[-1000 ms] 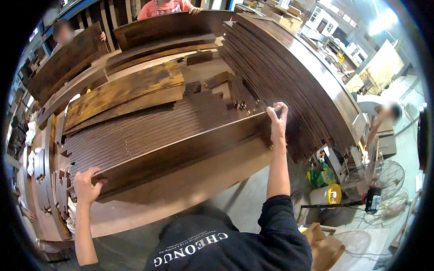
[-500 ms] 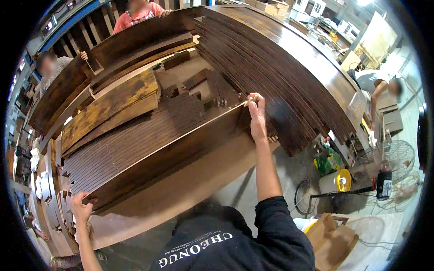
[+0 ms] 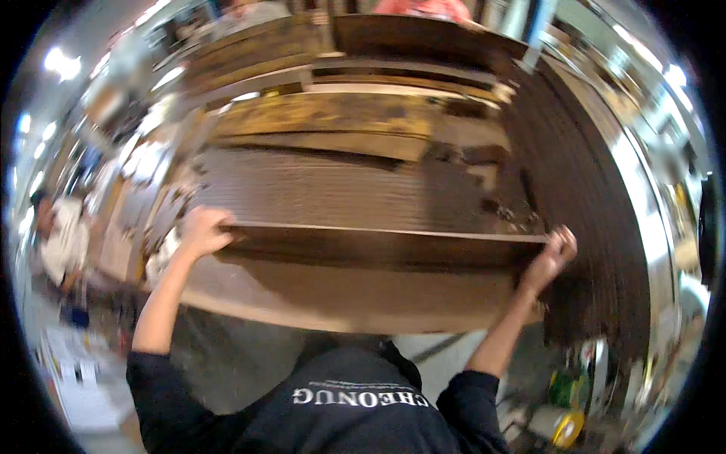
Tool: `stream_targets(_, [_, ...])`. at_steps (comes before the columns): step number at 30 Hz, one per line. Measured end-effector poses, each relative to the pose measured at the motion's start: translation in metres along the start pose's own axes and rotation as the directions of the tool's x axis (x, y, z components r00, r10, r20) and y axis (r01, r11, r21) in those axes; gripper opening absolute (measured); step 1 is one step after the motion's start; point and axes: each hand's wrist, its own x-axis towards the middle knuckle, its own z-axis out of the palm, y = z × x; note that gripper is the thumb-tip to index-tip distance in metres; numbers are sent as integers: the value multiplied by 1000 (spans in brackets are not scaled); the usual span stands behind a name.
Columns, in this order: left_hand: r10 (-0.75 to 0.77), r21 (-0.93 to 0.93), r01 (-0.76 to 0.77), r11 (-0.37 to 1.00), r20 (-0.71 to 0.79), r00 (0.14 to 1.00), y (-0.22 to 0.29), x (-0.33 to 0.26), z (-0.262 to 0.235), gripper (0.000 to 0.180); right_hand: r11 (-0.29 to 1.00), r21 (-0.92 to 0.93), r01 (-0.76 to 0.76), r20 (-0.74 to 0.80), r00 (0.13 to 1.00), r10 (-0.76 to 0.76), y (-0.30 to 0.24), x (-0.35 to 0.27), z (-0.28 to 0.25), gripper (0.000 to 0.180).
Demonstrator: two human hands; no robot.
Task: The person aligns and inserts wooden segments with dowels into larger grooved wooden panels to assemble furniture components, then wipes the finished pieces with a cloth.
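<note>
A long dark brown wooden board [image 3: 393, 248] stands on its edge across the near side of the work table [image 3: 363, 299], its pale upper edge facing up. My left hand [image 3: 206, 231] is closed on the board's left end, with the thumb on the near face. At the opposite end my right hand [image 3: 550, 261] grips the board, its fingers bent over the top corner. Just beyond the board lie rows of dark narrow strips [image 3: 302, 185]. Farther back rest mottled yellow-brown planks [image 3: 318, 113]. The picture is smeared by motion.
Long dark boards [image 3: 597, 189] are stacked along the right side. A person in a coral shirt [image 3: 423, 9] stands behind the far boards, and another person [image 3: 64, 238] is at the left. A yellow-rimmed bucket [image 3: 567, 429] and a green bag [image 3: 563, 390] sit on the floor at lower right.
My view has turned, so the board that ran slanting now runs nearly level across the picture. Both hands keep hold of its ends.
</note>
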Motion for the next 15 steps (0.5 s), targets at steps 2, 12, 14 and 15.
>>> stream_targets(2, [13,-25,-13,1000,33,999,-4,-1,-6,32,1000,-13,-8,50,999,9,9,3,-6,29])
stream_targets(12, [21,-93,-21,995,0,1000,-11,-25,-2,37,903,19,429,880,421,-218,-233,-143,167,56])
stream_targets(14, [115,-287,-194,938,-269,956,-22,-31,-11,47,860,81,503,988,73,-135,-267,-195,209,64])
stream_targets(15, [38,-353,-191,916,-397,917,-31,-33,-18,45,854,70,516,997,-7,-78,-279,-213,220,59])
